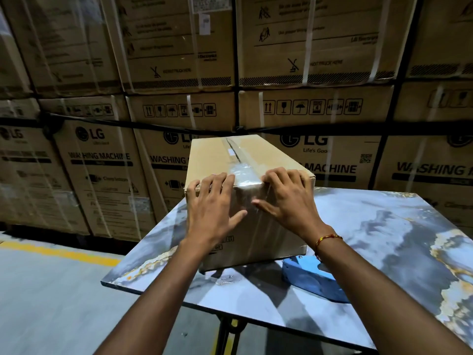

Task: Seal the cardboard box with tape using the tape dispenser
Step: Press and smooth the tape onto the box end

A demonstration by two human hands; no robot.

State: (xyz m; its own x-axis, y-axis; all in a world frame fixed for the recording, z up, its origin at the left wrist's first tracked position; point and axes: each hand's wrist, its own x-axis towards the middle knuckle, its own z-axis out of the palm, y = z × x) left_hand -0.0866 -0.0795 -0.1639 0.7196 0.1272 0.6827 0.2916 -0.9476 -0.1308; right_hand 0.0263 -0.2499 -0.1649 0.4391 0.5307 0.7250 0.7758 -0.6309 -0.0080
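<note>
Pressing glossy crinkled tape (244, 179) onto the matte cardboard box (279, 160), both hands flat.

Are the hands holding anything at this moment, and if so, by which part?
Nothing is gripped. Both the left hand and right hand lie flat on the near top edge of the box, pressing the tape. The tape dispenser lies untouched on the table.

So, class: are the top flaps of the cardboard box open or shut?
Shut. The flaps of the cardboard box lie flat, with clear tape along their seam and over the near edge, where both hands press.
</note>
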